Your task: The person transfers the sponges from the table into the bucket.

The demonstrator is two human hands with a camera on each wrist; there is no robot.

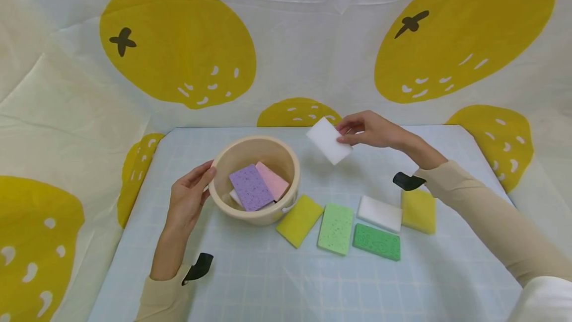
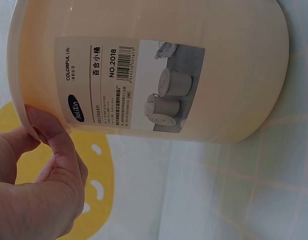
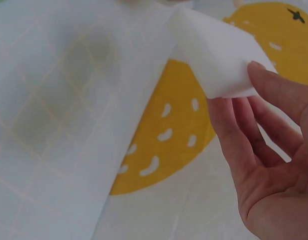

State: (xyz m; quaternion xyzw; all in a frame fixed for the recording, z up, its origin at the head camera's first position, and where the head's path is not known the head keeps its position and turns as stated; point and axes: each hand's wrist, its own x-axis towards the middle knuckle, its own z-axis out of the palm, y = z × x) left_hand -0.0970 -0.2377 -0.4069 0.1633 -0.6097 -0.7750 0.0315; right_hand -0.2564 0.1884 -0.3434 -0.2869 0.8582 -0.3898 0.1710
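While L hand pinches bucket rim, R hand grips white block, prob. sponge, above table.

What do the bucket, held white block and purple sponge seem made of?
The bucket: probably smooth plastic with a soft sheen, judging by its even, thin-rimmed wall. The white block: likely matte foam, perhaps melamine, since its faces look uniform and fine. The purple sponge: possibly cellulose, matte, going by the dark, pore-like specks.

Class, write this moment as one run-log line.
left hand: grips bucket rim | right hand: holds white sponge above table | in bucket: purple sponge, pink sponge
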